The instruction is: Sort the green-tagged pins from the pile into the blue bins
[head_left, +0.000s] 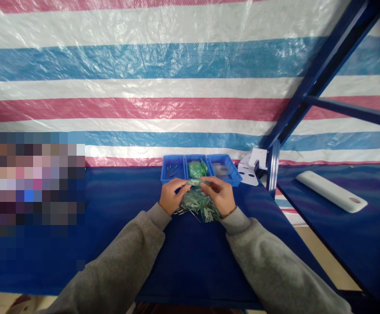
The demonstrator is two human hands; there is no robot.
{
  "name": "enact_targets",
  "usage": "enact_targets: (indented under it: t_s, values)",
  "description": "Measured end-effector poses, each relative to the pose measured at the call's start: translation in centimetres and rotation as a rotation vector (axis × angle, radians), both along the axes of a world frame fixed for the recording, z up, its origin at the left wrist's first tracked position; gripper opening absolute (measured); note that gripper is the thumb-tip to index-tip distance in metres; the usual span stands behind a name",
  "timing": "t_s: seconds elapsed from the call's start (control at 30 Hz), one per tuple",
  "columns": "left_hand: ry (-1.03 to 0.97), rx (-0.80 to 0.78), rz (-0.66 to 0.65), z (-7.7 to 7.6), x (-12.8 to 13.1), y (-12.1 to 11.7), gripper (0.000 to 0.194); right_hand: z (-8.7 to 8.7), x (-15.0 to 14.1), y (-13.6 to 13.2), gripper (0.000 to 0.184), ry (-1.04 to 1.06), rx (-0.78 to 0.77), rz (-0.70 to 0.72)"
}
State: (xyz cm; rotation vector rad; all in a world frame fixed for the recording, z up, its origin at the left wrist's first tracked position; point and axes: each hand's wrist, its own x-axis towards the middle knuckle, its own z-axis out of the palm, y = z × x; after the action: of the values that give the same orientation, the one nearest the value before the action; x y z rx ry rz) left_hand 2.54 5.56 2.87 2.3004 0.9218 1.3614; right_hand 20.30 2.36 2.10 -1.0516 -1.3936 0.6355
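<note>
My left hand [174, 195] and my right hand [220, 195] face each other, fingers pinched on a small clear-green plastic bag [195, 182] stretched between them. What the bag contains is too small to tell. Just beneath lies a pile of green-tinted plastic bags [193, 200], with thin metal pieces [179, 211] poking out at its left. Behind the hands stand three blue bins side by side: the left bin [164, 170] has a few thin metal pieces, the middle bin [187, 168] green bags, the right bin [237, 176] clear bags.
White cut card [250, 168] leans by a blue metal frame post [273, 170]. A long white plastic piece [332, 192] lies on the neighbouring table at right. The blue table [121, 244] backs onto a striped tarpaulin [177, 61]. The left side is blurred out.
</note>
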Motion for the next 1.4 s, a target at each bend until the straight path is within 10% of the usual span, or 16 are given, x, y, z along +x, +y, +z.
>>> enact_targets:
  t_s: [0.53, 0.9, 1.4]
  values:
    - [0.028, 0.176, 0.044, 0.5, 0.0, -0.2, 0.019, 0.7, -0.2, -0.4, 0.020, -0.215, 0.133, -0.084]
    - [-0.060, -0.152, -0.021, 0.2, 0.3, 0.0, 0.020, -0.6, 0.0, 0.2, 0.027, 0.102, -0.066, 0.016]
    - [-0.020, 0.147, 0.024, 0.5, 0.0, -0.4, 0.017, -0.5, 0.0, 0.3, 0.022, -0.201, 0.086, -0.036]
